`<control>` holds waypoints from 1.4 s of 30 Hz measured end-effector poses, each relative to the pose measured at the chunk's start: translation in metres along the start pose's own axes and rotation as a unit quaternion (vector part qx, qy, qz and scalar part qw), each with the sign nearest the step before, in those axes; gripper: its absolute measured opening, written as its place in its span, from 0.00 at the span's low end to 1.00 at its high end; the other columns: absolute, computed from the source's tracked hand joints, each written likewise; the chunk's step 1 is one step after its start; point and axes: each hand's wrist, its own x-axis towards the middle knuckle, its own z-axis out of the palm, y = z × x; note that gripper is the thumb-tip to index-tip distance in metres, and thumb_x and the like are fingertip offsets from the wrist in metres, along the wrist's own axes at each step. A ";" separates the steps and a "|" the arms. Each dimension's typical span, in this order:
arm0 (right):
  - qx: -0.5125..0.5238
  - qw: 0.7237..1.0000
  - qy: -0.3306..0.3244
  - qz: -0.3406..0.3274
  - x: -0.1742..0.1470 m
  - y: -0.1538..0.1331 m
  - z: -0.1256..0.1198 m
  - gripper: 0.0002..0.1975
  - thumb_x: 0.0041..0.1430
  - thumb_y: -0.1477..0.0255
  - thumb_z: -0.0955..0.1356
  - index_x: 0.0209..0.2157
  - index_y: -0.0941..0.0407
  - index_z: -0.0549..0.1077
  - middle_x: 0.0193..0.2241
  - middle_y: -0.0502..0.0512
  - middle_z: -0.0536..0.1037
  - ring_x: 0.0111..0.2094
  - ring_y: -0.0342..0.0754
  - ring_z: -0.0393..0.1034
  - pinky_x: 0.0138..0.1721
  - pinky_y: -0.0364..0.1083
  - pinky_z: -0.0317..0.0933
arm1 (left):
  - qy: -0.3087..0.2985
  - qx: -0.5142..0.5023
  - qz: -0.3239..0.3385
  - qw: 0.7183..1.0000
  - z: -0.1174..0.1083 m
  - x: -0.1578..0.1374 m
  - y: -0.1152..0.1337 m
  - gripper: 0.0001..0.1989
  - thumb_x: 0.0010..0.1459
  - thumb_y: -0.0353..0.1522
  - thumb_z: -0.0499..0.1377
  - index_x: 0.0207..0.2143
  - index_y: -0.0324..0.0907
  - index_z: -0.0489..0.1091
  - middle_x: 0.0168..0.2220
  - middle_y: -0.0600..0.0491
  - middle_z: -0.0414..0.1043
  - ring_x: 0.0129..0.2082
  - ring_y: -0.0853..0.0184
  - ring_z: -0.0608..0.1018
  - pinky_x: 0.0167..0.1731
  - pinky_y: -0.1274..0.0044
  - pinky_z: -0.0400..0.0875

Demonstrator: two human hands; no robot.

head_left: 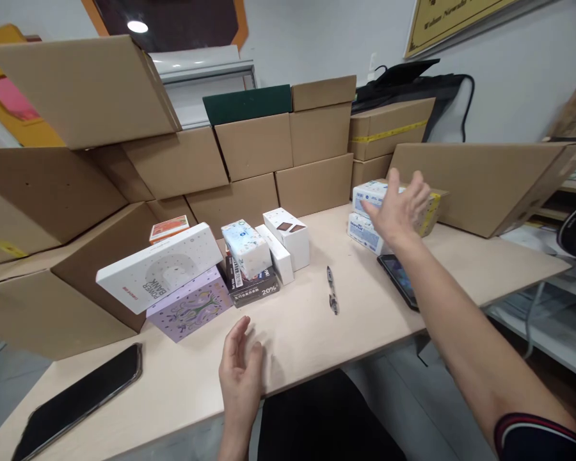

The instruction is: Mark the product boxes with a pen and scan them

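My right hand (399, 210) is stretched out over the far right of the table, fingers spread, right in front of two stacked white-and-blue boxes (365, 218); whether it touches them I cannot tell. My left hand (240, 368) rests at the table's near edge, fingers loosely apart, holding nothing. Just beyond it lies a cluster of small product boxes: a white power bank box (158, 269) on a lilac patterned box (189, 310), a dark box marked 20% (252, 288), a light blue patterned box (246, 248) and white boxes (288, 240).
A pen (333, 289) lies mid-table. A dark phone (400, 282) sits under my right forearm, another phone (81, 400) at the near left corner. Brown cardboard cartons (249, 153) wall the back and left; an open carton flap (484, 179) stands at the right.
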 end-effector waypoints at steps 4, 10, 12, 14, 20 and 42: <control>-0.064 0.994 -0.078 0.033 0.020 0.035 0.000 0.44 0.54 0.53 0.73 0.64 0.61 0.58 0.64 0.81 0.52 0.62 0.73 0.48 0.54 0.68 0.49 | -0.006 0.010 -0.001 1.000 0.001 0.000 0.000 0.22 0.54 0.38 0.65 0.52 0.44 0.71 0.59 0.45 0.70 0.62 0.53 0.69 0.66 0.57 0.57; 0.011 0.998 -0.063 0.028 0.015 0.054 0.018 0.29 0.55 0.59 0.72 0.53 0.64 0.70 0.58 0.78 0.60 0.57 0.68 0.55 0.50 0.65 0.52 | -0.006 0.023 -0.008 1.000 0.001 0.000 0.002 0.22 0.52 0.38 0.66 0.50 0.43 0.73 0.57 0.45 0.72 0.60 0.54 0.72 0.63 0.59 0.62; 0.036 0.998 -0.046 0.016 0.014 0.057 0.023 0.27 0.54 0.61 0.72 0.51 0.62 0.71 0.57 0.75 0.60 0.56 0.66 0.56 0.52 0.64 0.53 | -0.006 0.025 -0.010 1.000 0.001 0.000 0.003 0.22 0.52 0.39 0.66 0.49 0.43 0.73 0.56 0.45 0.73 0.59 0.54 0.73 0.62 0.60 0.64; 0.057 0.998 -0.025 -0.001 0.011 0.059 0.024 0.23 0.54 0.63 0.71 0.49 0.60 0.73 0.56 0.70 0.60 0.56 0.64 0.56 0.54 0.64 0.53 | -0.004 0.025 -0.011 1.000 0.001 0.000 0.004 0.21 0.52 0.39 0.65 0.49 0.43 0.74 0.55 0.45 0.73 0.58 0.55 0.73 0.61 0.60 0.65; 0.165 0.969 0.110 -0.151 -0.039 0.042 -0.025 0.22 0.56 0.64 0.71 0.52 0.54 0.71 0.52 0.62 0.61 0.56 0.62 0.61 0.56 0.66 0.61 | -0.001 0.020 -0.013 1.000 0.000 0.000 0.003 0.20 0.51 0.39 0.67 0.47 0.43 0.75 0.53 0.46 0.75 0.56 0.56 0.75 0.61 0.60 0.64; 0.395 0.844 -0.218 -0.289 -0.205 -0.019 -0.026 0.12 0.65 0.64 0.66 0.47 0.53 0.71 0.45 0.62 0.74 0.45 0.54 0.73 0.45 0.54 0.72 | 0.068 -0.044 -0.022 0.996 0.005 0.006 0.001 0.31 0.64 0.50 0.55 0.63 0.44 0.65 0.64 0.44 0.65 0.65 0.56 0.67 0.61 0.67 0.65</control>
